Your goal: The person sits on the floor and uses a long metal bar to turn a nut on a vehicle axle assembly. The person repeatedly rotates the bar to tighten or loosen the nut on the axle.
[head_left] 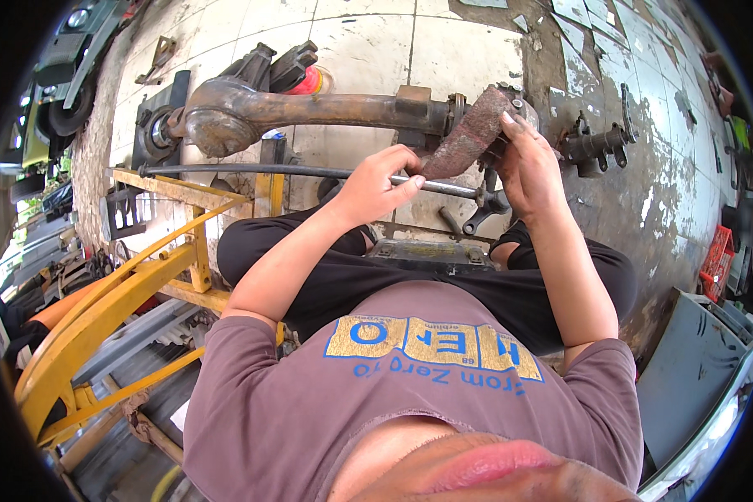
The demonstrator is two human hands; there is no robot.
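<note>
One head-worn fisheye looks down — shirt close, rusty curved piece farther out.

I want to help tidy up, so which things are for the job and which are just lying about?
Seems part of the job:
rough brown strip, held between the left hand and right hand
big rusty axle, just beyond it

Probably just lying about:
red crate, far right
yellow frame, at the left

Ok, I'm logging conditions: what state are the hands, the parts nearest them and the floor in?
Left hand: closed on the curved piece's lower end
Right hand: gripping its upper end
Curved piece: tilted, rough-surfaced
Axle housing: lying crosswise, brown-stained
Long rod: dark, shinier toward its right end
Floor: stained, surface worn patchy at right
</note>
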